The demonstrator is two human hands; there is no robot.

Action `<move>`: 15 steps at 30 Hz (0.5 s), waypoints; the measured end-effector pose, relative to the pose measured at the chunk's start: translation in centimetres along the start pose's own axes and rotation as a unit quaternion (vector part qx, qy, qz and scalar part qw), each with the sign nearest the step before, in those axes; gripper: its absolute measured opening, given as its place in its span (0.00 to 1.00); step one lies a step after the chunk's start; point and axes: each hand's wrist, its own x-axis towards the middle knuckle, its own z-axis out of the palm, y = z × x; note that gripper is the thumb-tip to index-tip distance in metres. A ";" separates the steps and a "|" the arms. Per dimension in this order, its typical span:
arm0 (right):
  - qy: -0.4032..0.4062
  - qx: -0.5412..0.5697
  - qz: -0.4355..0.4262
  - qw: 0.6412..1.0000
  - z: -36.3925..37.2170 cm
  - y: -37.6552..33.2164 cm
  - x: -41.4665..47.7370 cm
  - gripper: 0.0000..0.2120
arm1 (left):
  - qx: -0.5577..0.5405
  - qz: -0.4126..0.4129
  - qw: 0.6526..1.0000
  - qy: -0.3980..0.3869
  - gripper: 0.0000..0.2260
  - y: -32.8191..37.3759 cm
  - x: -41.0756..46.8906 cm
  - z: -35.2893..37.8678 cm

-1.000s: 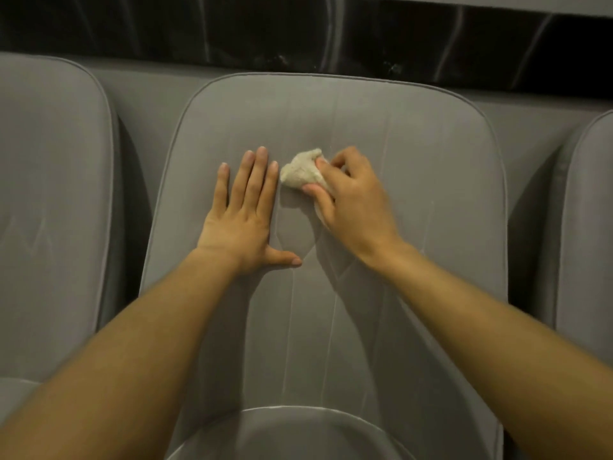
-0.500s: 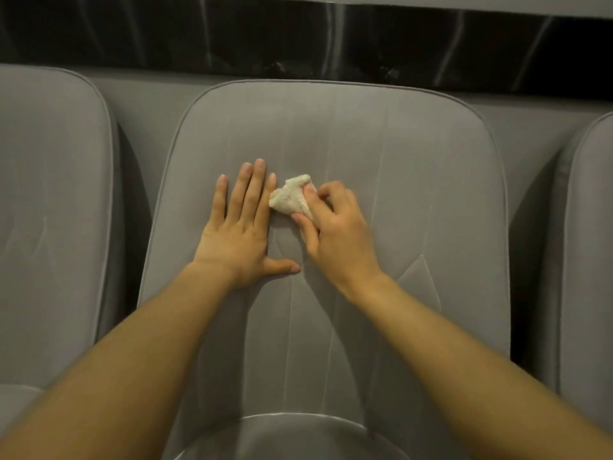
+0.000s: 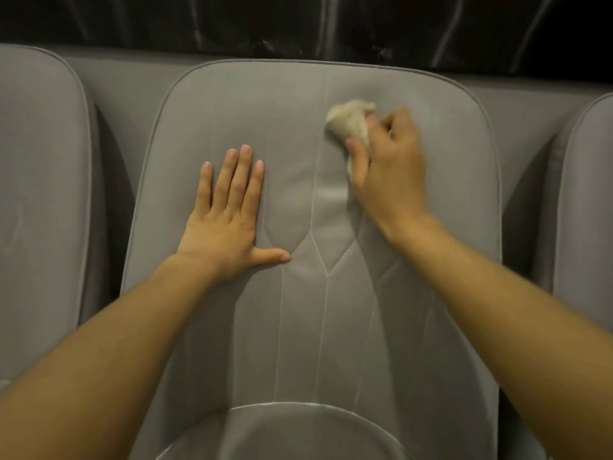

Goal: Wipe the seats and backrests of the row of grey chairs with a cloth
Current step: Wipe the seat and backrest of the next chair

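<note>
The grey backrest of the middle chair (image 3: 292, 327) fills the centre of the view, with stitched seams running down it. My left hand (image 3: 229, 214) lies flat on its left half, fingers straight and thumb spread. My right hand (image 3: 388, 174) grips a crumpled cream cloth (image 3: 348, 122) and holds it against the upper right part of the backrest. The cloth and right hand are motion-blurred. The rounded front of the seat (image 3: 282, 433) shows at the bottom edge.
A grey chair (image 3: 36, 210) stands to the left and another grey chair (image 3: 587, 210) to the right, each separated by a dark gap. A glossy black wall panel (image 3: 298, 24) runs behind the chair tops.
My right hand has swept the cloth from beside my left hand's fingertips up and to the right across the backrest. My left hand has stayed flat in place.
</note>
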 end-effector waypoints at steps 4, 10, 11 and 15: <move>-0.039 0.032 -0.055 0.997 -0.6 -0.9 -4.8 0.18 | -0.004 -0.004 1.000 -0.020 0.55 0.6 -1.0 0.3; -0.022 0.046 -0.042 0.998 -2.2 -0.9 -2.5 0.20 | 0.009 -0.006 0.998 -0.065 0.56 1.1 -3.1 1.8; 0.002 0.033 -0.025 0.999 -2.2 -0.5 -1.5 0.20 | 0.008 -0.007 0.998 -0.060 0.56 1.1 -3.1 1.8; 0.008 0.012 0.037 0.999 -1.3 -0.1 -1.5 0.20 | 0.000 0.003 0.999 -0.049 0.56 1.2 -3.1 1.5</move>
